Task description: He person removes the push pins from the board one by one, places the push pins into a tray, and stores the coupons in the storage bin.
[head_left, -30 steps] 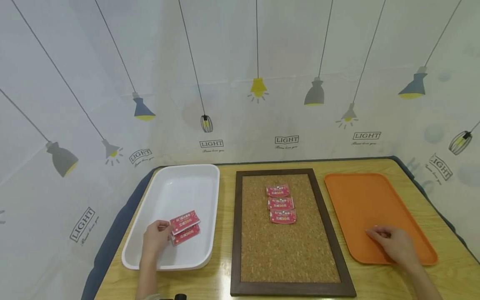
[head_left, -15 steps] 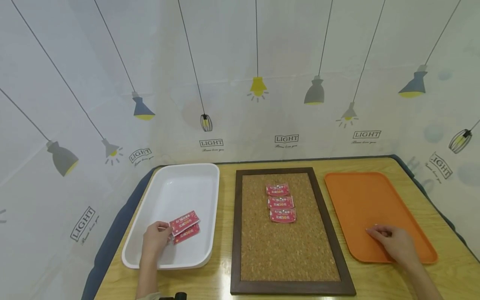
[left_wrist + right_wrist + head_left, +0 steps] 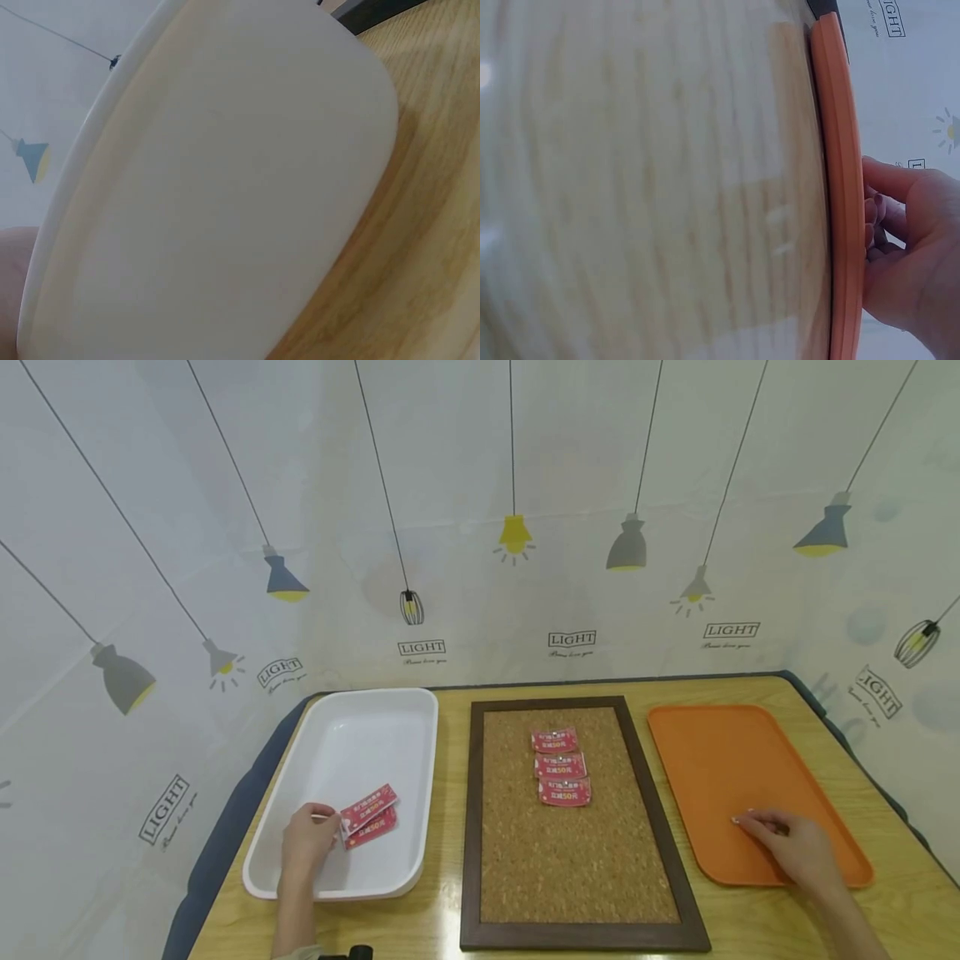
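Note:
In the head view my left hand (image 3: 309, 837) reaches over the white tray (image 3: 380, 727) and pinches the left end of a red coupon (image 3: 369, 807). This coupon overlaps a second red coupon (image 3: 371, 831). My right hand (image 3: 793, 843) is low over the near part of the orange tray (image 3: 720, 752), its thumb and forefinger tips close together. Whether something tiny is between those fingertips cannot be made out. In the right wrist view the hand (image 3: 911, 240) is partly hidden behind the orange tray's rim (image 3: 840, 187). The left wrist view shows mostly the white tray's outer wall (image 3: 225, 172).
Between the trays lies a cork board (image 3: 577, 860) with a dark wooden frame (image 3: 474, 827). Three red coupons, the middle one (image 3: 560, 767) among them, are fixed in a column on its upper half with small pins. A lamp-printed wall covering (image 3: 465, 568) rises behind the wooden table (image 3: 442, 910).
The pinched coupon has tilted slightly, its far end turning a little upward. The left hand has shifted very slightly. My right hand stays in place.

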Demonstrator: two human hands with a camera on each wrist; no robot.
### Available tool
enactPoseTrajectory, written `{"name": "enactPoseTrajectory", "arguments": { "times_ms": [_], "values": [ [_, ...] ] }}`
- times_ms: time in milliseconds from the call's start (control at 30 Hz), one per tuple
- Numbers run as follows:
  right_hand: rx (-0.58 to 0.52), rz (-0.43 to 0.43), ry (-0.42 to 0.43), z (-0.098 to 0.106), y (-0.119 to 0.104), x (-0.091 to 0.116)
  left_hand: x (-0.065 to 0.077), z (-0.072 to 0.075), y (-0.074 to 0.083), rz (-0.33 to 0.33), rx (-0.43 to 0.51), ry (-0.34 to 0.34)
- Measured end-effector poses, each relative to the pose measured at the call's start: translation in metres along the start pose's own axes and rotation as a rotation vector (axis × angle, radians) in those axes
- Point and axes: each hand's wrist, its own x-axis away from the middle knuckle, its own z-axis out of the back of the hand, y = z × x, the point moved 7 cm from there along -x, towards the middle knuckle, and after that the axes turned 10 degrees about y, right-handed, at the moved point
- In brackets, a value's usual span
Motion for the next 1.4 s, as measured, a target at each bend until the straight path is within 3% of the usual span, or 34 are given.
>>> {"name": "enactPoseTrajectory", "arguments": {
  "times_ms": [500, 733, 933, 1400],
  "values": [
    [-0.009, -0.041, -0.041, 0.008, -0.001, -0.001, 0.004, 0.004, 0.009, -0.022, -0.019, 0.010],
    [-0.030, -0.063, -0.022, 0.012, -0.008, -0.002, 0.008, 0.007, 0.022, -0.105, 0.007, 0.059],
    [-0.050, -0.023, 0.036, 0.010, -0.022, 0.000, 0.015, 0.007, 0.038, -0.167, 0.060, 0.074],
    [-0.210, 0.045, 0.038, -0.003, -0.054, 0.003, 0.027, 0.000, 0.065, -0.177, 0.129, 0.039]
  ]
}}
